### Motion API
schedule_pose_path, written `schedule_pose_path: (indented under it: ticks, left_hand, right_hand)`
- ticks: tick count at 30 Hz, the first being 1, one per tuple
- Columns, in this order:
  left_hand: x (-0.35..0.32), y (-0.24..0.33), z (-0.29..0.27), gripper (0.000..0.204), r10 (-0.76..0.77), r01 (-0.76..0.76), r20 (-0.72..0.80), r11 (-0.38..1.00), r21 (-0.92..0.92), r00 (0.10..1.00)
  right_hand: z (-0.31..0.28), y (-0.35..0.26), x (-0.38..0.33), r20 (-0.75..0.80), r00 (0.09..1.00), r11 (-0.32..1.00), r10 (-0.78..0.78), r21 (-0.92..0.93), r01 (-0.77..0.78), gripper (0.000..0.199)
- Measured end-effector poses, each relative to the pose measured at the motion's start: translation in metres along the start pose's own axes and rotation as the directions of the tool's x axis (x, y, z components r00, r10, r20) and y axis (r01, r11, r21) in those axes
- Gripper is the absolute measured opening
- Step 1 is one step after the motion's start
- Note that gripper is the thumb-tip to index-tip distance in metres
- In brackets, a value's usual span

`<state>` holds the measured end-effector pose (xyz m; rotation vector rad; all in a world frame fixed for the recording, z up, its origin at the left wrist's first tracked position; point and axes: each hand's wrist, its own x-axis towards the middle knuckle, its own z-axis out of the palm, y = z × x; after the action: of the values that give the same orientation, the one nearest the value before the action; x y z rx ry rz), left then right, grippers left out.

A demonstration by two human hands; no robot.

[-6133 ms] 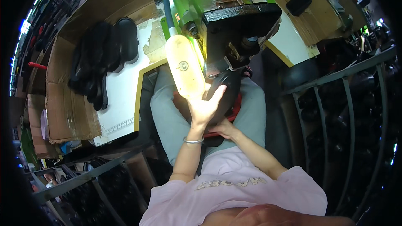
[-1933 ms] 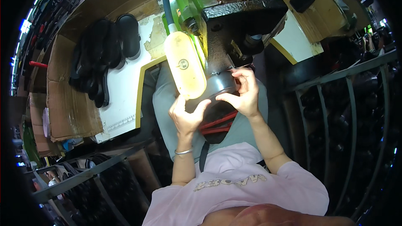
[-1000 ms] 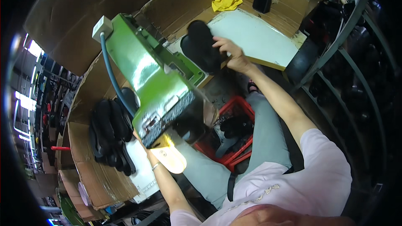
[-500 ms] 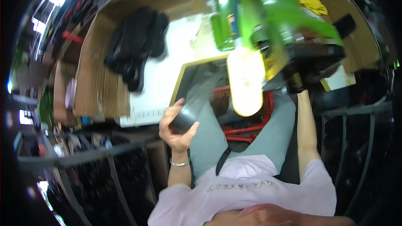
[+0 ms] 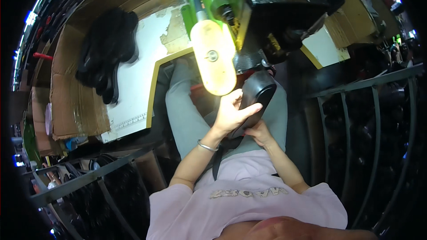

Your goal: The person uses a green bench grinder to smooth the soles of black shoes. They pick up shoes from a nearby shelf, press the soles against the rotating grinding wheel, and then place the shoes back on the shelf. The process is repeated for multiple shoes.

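A glossy black shoe (image 5: 259, 90) is held over my lap, tilted with its rounded end away from me. My left hand (image 5: 231, 113) grips its left side, fingers behind and thumb across the top. Lower down, my right hand (image 5: 261, 133) is closed at the near end of the shoe, its fingertips partly hidden. Just beyond the shoe is the dark working head of a green machine (image 5: 284, 13). A bright oval lamp (image 5: 213, 58) hangs just beyond my left hand.
A white board with a yellow edge (image 5: 153, 80) lies left of my legs, with a pile of black shoes (image 5: 109, 53) on it. Cardboard walls (image 5: 78, 93) surround the bench. Grey metal rails (image 5: 369, 86) stand on both sides, with dark items behind them.
My left hand has moved right with the shoe to the middle of my lap. My right hand has come back from beside the machine onto the shoe. The view has shifted.
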<state>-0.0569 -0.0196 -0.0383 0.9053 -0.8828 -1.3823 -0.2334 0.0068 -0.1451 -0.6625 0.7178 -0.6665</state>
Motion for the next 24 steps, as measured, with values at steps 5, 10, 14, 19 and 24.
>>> schedule_pose_path:
  ticks: [5,10,14,19,24]
  left_hand:
    - [0.010,0.011,0.013,0.027,0.112,-0.115,-0.134,0.993,-0.020,0.985]
    - [-0.004,-0.007,0.009,0.031,0.121,-0.134,-0.217,0.990,-0.048,0.969]
    - [-0.002,0.003,0.016,0.043,0.165,-0.186,-0.218,0.979,-0.080,0.962]
    - [0.006,0.020,0.027,0.043,0.162,-0.187,-0.211,0.977,-0.105,0.964]
    - [0.006,0.030,0.025,0.040,0.154,-0.167,-0.214,0.985,-0.045,0.965]
  right_hand:
    - [0.008,0.007,0.000,0.079,0.995,0.996,0.052,0.068,-0.058,0.058]
    - [-0.021,0.006,-0.020,0.065,0.997,0.962,0.043,0.268,-0.059,0.063]
    - [-0.047,-0.021,-0.025,-0.232,0.960,0.913,-0.159,0.334,0.232,0.063]
    - [-0.062,-0.117,-0.008,-0.535,0.752,0.881,-0.386,0.028,0.472,0.064]
    - [-0.036,-0.203,0.020,-0.373,0.774,0.857,-0.512,-0.156,0.492,0.045]
